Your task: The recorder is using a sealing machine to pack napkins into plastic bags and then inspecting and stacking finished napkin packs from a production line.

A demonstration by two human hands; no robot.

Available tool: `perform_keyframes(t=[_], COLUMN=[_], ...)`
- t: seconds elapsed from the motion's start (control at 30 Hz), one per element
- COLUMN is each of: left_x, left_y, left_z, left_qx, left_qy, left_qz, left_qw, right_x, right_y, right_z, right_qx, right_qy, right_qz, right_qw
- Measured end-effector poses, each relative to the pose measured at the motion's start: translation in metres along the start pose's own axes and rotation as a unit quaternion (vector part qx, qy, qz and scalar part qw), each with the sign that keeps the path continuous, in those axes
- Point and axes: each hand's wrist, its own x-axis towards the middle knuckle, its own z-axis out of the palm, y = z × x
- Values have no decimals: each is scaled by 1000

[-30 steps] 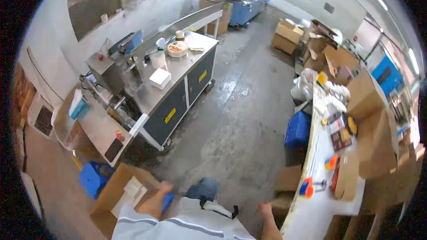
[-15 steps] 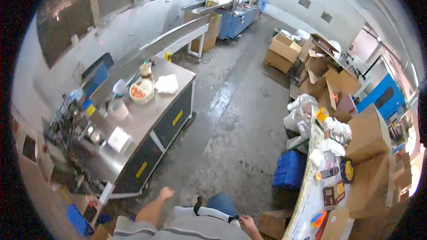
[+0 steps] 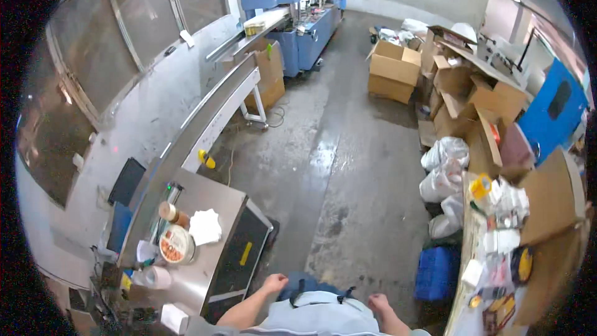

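Note:
My left hand (image 3: 275, 283) hangs in front of my body with its fingers curled in, and nothing shows in it. My right hand (image 3: 378, 303) is low on the other side, also loosely closed, with nothing visible in it. Between them, a pale garment with dark straps (image 3: 323, 298) covers my front. Nearest my left hand is a metal-topped table (image 3: 217, 196) with dark side panels. On it are a round tub (image 3: 176, 244), a stack of white sheets (image 3: 205, 227), a brown-topped jar (image 3: 173, 214) and a white roll (image 3: 155, 277).
A conveyor (image 3: 214, 109) leads from the table toward a blue machine (image 3: 311, 40). On the right stand a blue crate (image 3: 433, 274), white plastic bags (image 3: 444, 177), a cluttered worktable (image 3: 463, 302) and open cardboard boxes (image 3: 393, 68). Grey floor (image 3: 329, 193) runs between the two sides.
My view has moved forward along the floor, so the metal-topped table sits lower and closer. My right hand has come away from the black strap end. The left hand stays raised in front.

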Motion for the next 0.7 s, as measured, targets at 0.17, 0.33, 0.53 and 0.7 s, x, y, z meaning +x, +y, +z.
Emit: perform_keyframes(t=[0.17, 0.33, 0.53, 0.7], left_x=[84, 177, 391, 604], left_y=[-27, -10, 5, 198], left_z=[-60, -115, -231, -396], left_qx=[-44, -16, 77, -156], left_qy=[34, 57, 58, 124], left_qz=[-183, -280, -110, -32], left_qw=[982, 958, 989, 979], right_x=[162, 269, 346, 419], right_y=[-225, -410, -559, -641], right_z=[-58, -74, -44, -39], right_qx=[-12, 6, 11, 100], right_qy=[45, 22, -28, -5], right_qz=[-104, -115, -75, 3], right_qw=[993, 993, 997, 995])
